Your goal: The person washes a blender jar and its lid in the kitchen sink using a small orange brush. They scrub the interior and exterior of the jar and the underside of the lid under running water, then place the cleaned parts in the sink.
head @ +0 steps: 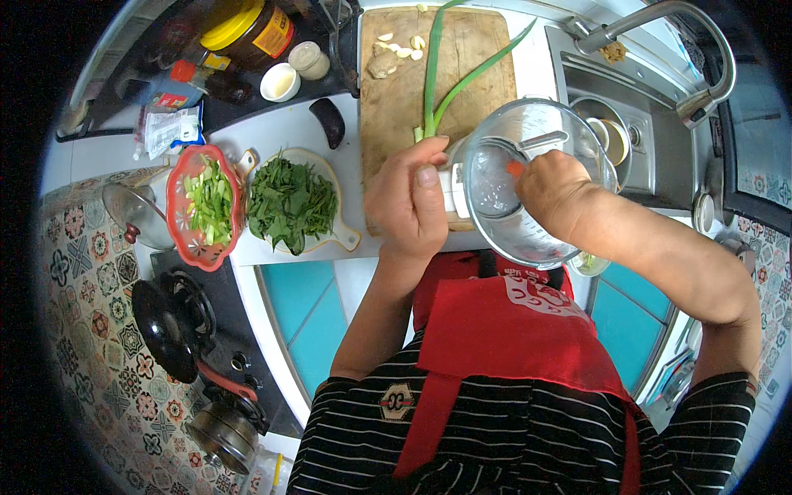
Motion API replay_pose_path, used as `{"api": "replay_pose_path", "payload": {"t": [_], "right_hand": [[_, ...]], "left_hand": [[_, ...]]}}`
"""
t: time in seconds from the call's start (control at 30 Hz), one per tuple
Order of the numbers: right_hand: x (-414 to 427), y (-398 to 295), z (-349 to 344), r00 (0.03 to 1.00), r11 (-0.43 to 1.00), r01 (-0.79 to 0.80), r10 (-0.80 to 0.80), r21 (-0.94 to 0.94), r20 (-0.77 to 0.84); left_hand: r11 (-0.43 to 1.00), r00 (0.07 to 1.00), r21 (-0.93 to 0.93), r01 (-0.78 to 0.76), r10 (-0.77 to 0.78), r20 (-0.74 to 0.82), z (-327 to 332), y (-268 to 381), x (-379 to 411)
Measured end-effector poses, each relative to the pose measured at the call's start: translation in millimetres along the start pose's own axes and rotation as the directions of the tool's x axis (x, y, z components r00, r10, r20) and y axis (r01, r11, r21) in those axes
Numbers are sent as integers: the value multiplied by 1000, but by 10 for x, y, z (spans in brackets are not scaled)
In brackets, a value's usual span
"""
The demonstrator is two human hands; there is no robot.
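A large clear glass bowl (482, 229) is in front of me, at the right edge of the wooden cutting board (476, 55). My right hand (550, 192) reaches into it, fingers closed, with a small orange-red piece (514, 167) at the fingertips. A grey bar-shaped part (543, 141) shows inside the bowl. Left of the bowl is my left hand (411, 198), fingers curled and thumb up; whether it grips anything is hidden. Just beyond it, long spring onion leaves (433, 68) lie on the board. A white object (456, 192) shows partly between the left hand and the bowl.
Garlic cloves (405, 52) and ginger (383, 64) lie on the board. To the left are a plate of chopped greens (291, 201), a red basket (175, 204) of cut green stalks and a dark eggplant piece (328, 122). The sink (659, 124) and faucet (649, 18) are at right.
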State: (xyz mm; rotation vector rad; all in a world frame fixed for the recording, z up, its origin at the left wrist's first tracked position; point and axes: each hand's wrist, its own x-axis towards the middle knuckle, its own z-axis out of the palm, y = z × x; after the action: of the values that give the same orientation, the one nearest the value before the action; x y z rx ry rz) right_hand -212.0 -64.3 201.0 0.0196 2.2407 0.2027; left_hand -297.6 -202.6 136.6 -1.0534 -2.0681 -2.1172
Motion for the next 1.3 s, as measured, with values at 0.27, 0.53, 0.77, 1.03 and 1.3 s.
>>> {"api": "replay_pose_path", "payload": {"t": [0.27,0.53,0.77,1.03,1.3], "right_hand": [[93,21,-147,999,999,-37,36,-17,-32],[69,-65,-131,994,997,69,-70,13,87],[-165,-5,-263,980,995,91,-81,-50,179],[-126,3,-227,999,999,-23,24,-39,32],[-263,31,-244,1000,1000,-8,9,-27,7]], "left_hand": [[999,999,24,-34,34,0,-28,-17,0],[1000,1000,18,-25,25,2,-12,19,11],[999,1000,15,-31,31,-4,-16,-4,15],[1000,1000,17,-24,24,-6,-19,-5,8],[999,1000,32,-24,24,-8,-9,-5,21]]}}
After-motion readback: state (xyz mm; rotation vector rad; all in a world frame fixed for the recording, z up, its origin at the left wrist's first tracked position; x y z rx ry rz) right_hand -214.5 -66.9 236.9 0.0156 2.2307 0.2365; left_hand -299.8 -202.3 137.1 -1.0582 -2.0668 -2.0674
